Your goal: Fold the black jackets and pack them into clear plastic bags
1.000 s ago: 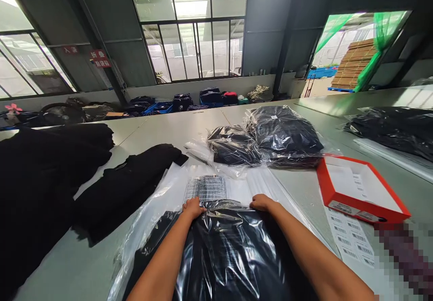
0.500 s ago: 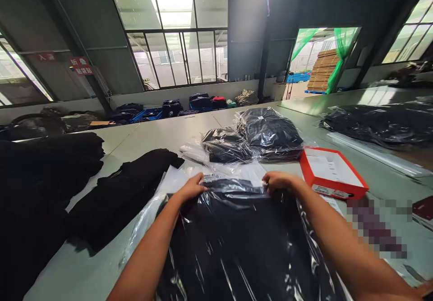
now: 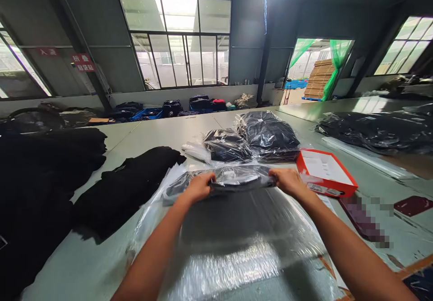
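My left hand (image 3: 202, 186) and my right hand (image 3: 288, 181) are closed on the near edge of a dark garment in a clear plastic bag (image 3: 237, 175). The bagged garment is held up, seen nearly edge-on, its far side hidden. Beneath it a stack of clear plastic bags (image 3: 233, 256) lies on the table, shiny with light. Just beyond my hands are other bagged dark garments (image 3: 267, 129) in piles. Right of my right hand stands an open red box (image 3: 326, 188) with white stickers inside. Left of my left hand lies a folded black garment (image 3: 125, 193).
A large heap of black clothing (image 3: 40, 193) covers the table's left side. More bagged garments (image 3: 368, 132) and a clear plastic roll (image 3: 368, 159) lie at the right. A dark red phone-like object (image 3: 412, 205) rests near the right edge. Blue crates (image 3: 152, 113) stand by the wall.
The bagged garment, spread flat toward me before, is now lifted and tilted away, uncovering the plastic bags below. Both hands still grip it, slightly farther apart.
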